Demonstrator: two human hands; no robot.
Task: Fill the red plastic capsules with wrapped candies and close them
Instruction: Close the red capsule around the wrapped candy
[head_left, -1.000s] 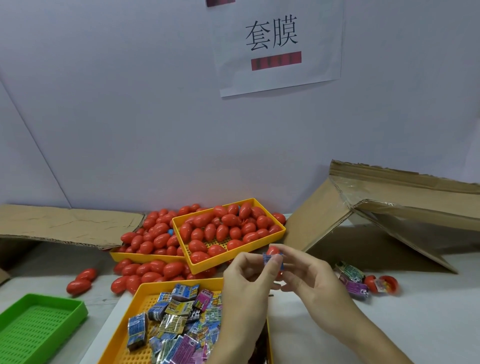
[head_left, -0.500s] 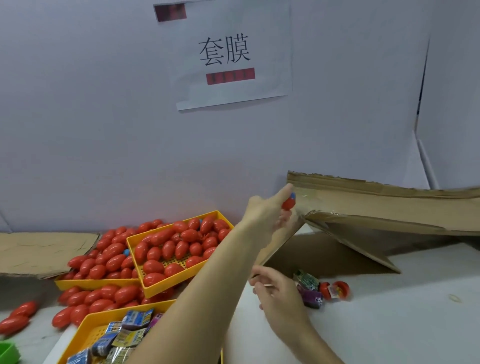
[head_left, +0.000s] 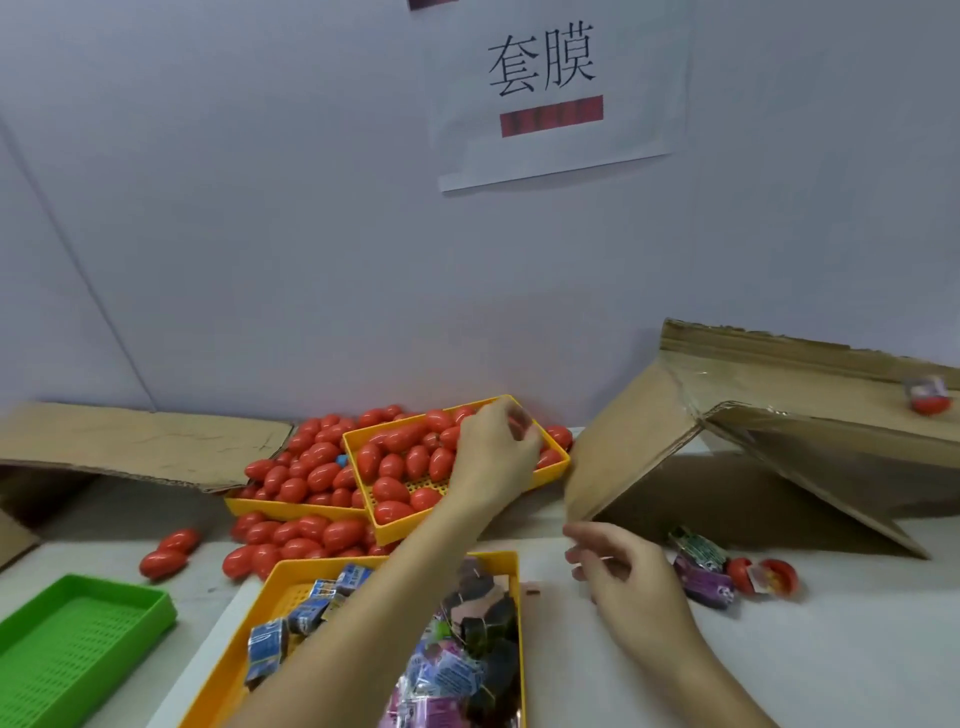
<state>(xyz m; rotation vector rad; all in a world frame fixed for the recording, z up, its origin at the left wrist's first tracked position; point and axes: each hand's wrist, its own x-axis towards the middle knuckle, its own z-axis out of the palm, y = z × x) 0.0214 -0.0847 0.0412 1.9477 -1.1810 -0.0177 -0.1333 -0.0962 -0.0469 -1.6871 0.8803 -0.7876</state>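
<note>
Red capsules (head_left: 405, 462) fill a yellow tray (head_left: 384, 526) at the back, and more lie heaped around a second tray behind it. My left hand (head_left: 493, 457) reaches into the far right of that tray, its fingers curled round a red capsule. Wrapped candies (head_left: 441, 670) lie in a nearer yellow tray (head_left: 291, 567) under my left forearm. Just right of the candy tray my right hand (head_left: 628, 577) hovers over the table, loosely curled and holding nothing. A blurred filled capsule (head_left: 930, 397) sits on the cardboard box (head_left: 779, 374) at far right.
An open red capsule (head_left: 766, 574) and a few candies (head_left: 701, 579) lie on the table under the box's flap. A green tray (head_left: 78, 639) stands at the front left, two loose capsules (head_left: 163, 561) behind it. Flat cardboard (head_left: 130, 441) lies at back left.
My left hand let go of the closed capsule toward the cardboard box and swung back left into the capsule tray. My right hand dropped to the table and stays there.
</note>
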